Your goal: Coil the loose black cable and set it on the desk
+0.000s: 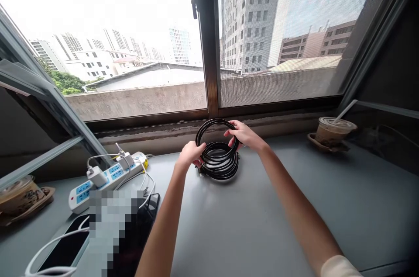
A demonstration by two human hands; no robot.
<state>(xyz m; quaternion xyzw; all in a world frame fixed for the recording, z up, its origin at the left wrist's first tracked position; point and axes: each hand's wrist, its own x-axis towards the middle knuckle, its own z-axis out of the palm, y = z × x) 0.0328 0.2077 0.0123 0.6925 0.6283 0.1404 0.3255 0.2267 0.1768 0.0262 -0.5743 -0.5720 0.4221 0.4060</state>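
Note:
A coiled black cable [218,176] rests on the grey tabletop near the window sill, with some of its loops raised upright above the others. My left hand [192,153] grips the left side of the raised loops, thumb across the front. On the opposite side, my right hand [241,133] has its fingers closed around the same loops. A connector end seems to show low on the coil's left side, though it is too small to make out well.
A white power strip [77,205] with plugged-in chargers and white cords lies to the left. Phones [65,248] are in front of it, partly pixelated. Drink cups stand at far left [19,198] and right [335,130]. Behind is a window frame [212,71].

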